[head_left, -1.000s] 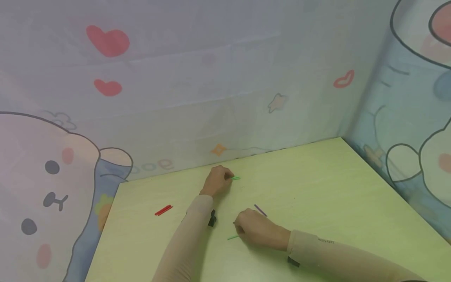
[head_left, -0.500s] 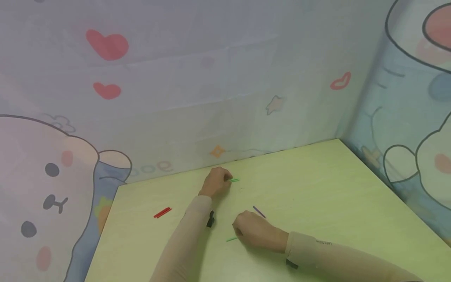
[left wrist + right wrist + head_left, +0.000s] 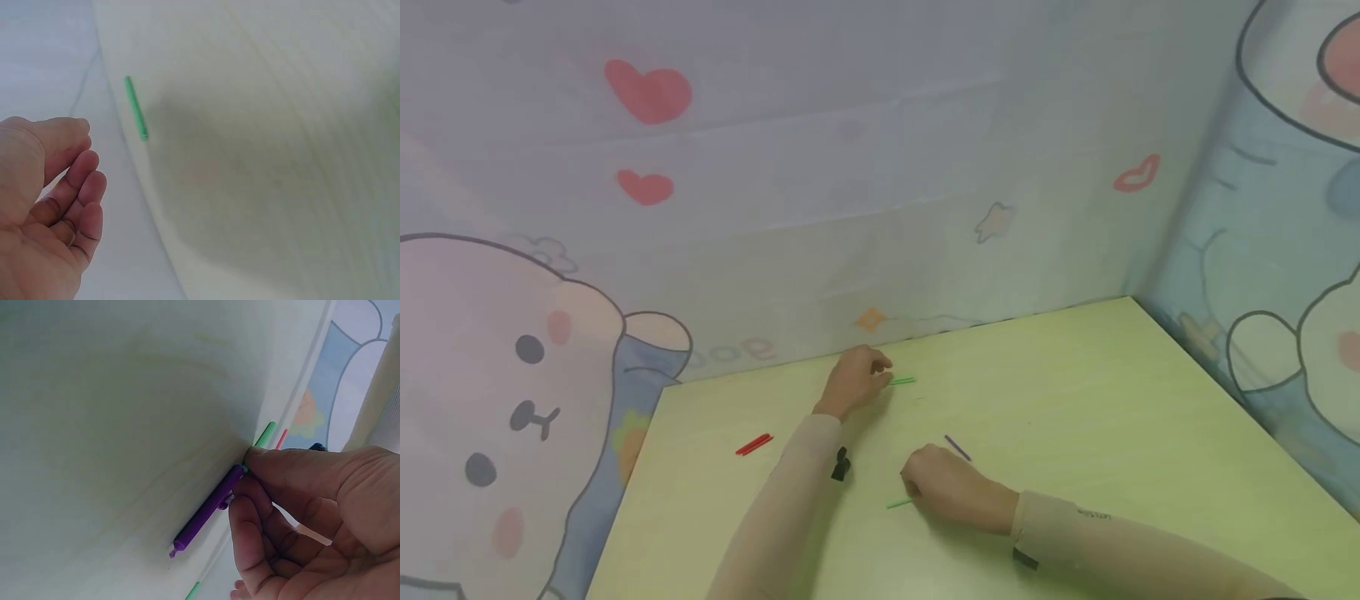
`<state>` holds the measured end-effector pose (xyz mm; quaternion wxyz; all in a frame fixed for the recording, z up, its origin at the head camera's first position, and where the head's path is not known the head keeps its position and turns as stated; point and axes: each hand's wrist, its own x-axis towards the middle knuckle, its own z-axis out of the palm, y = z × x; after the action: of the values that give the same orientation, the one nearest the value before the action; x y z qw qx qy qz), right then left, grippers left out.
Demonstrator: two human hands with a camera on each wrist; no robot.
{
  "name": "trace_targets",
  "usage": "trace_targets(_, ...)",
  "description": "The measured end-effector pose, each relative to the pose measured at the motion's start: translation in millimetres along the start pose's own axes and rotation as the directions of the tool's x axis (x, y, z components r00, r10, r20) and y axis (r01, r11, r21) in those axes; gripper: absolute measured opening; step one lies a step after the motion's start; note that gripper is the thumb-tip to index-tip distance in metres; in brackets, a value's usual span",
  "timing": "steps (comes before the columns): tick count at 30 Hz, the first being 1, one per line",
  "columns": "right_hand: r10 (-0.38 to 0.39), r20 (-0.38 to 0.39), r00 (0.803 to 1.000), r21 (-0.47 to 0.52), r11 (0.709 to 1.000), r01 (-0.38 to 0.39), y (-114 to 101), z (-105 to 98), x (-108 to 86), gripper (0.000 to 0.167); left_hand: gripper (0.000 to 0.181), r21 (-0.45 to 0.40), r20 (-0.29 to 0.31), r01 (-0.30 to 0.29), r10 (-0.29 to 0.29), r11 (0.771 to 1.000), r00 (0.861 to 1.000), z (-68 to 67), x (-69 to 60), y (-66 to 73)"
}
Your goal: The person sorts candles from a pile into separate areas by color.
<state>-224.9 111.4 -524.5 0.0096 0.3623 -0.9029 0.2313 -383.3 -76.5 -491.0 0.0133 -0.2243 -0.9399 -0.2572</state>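
My left hand [image 3: 853,382] hovers at the table's back edge, just left of two thin green sticks [image 3: 903,381]. In the left wrist view its fingers are loosely bent, apart from a green stick [image 3: 136,108] on the table. Nothing shows in that hand. My right hand [image 3: 951,490] is low over the table, thumb and fingers together. A short purple stick end [image 3: 225,502] shows between its fingers; the rest is hidden. Beside the fingertips lies another purple stick [image 3: 208,507]. A green stick [image 3: 898,503] runs partly under the right hand; whether the fingers touch it I cannot tell.
Several red sticks [image 3: 754,444] lie together on the left of the pale yellow-green table [image 3: 1075,392]. A printed cloth backdrop [image 3: 820,167] rises along the back and both sides.
My left hand has let go of the green sticks, its fingers rising and drawing back slightly left. The right hand stays almost where it was. The head view has shifted a little.
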Motion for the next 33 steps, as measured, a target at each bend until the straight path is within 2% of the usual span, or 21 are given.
trace_targets(4,-0.031,-0.028,0.999,-0.043,0.999,0.03,10,10,0.4,0.018,0.023,-0.035,-0.002,-0.004,0.004,0.999,1.0,-8.6,-8.8,4.8)
trace_targets(8,0.01,-0.033,0.999,-0.058,0.998,-0.012,1,3,-2.6,0.02,0.022,-0.056,-0.007,-0.048,0.047,0.997,0.999,-12.2,-18.7,7.2)
trace_targets(10,0.043,-0.025,0.999,-0.053,0.998,-0.045,-10,-6,-3.7,0.023,0.02,-0.059,-0.011,-0.072,0.071,0.996,0.997,-11.2,-23.8,5.9)
trace_targets(13,0.06,-0.013,0.998,-0.053,0.997,-0.061,-14,-7,-4.1,0.025,0.02,-0.084,-0.003,-0.087,0.087,0.993,0.996,-8.5,-33.9,3.8)
trace_targets(23,0.072,-0.015,0.997,-0.023,0.997,-0.073,-13,-4,-3.9,0.039,0.016,-0.21,0.08,-0.11,0.129,0.971,0.988,-0.9,-72.7,6.0)
trace_targets(29,0.054,-0.018,0.998,-0.007,0.998,-0.055,-13,-3,-5.1,0.033,0.022,-0.283,0.171,-0.129,0.182,0.95,0.968,9.5,-90.5,6.7)
trace_targets(33,0.06,-0.015,0.998,0.019,0.998,-0.06,-12,-3,-5.1,0.026,0.027,-0.294,0.196,-0.169,0.233,0.941,0.953,18.6,-97.0,4.9)
